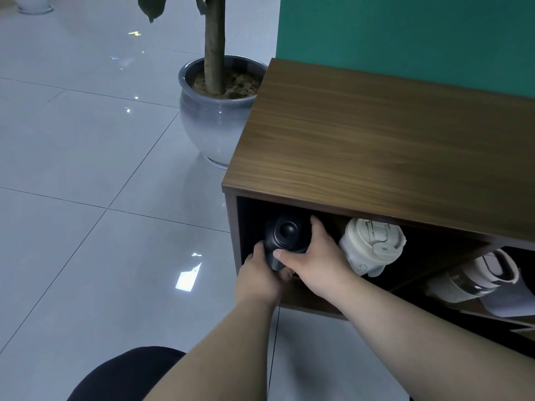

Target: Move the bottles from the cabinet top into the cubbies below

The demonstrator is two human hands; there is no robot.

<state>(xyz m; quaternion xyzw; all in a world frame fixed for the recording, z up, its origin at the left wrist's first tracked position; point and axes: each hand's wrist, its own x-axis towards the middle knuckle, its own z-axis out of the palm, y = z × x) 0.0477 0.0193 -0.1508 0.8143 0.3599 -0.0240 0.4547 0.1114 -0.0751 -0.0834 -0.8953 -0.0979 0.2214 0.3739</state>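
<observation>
A black bottle [285, 235] stands just inside the leftmost cubby of the wooden cabinet [376, 146], seen from above its lid. My left hand [257, 280] grips its lower body from the front left. My right hand [315, 257] wraps its right side, thumb across the front. A cream bottle [372, 244] with a flip lid leans in the same cubby, to the right. A clear bottle with a cream lid and handle [474, 277] lies in the cubby further right. No bottle shows on the part of the cabinet top in view.
A grey ceramic pot [208, 123] with a tree trunk stands on the tiled floor just left of the cabinet's back corner. A teal wall rises behind the cabinet. A sheet of paper [512, 302] lies under the clear bottle. My dark knee [124, 374] shows at the bottom.
</observation>
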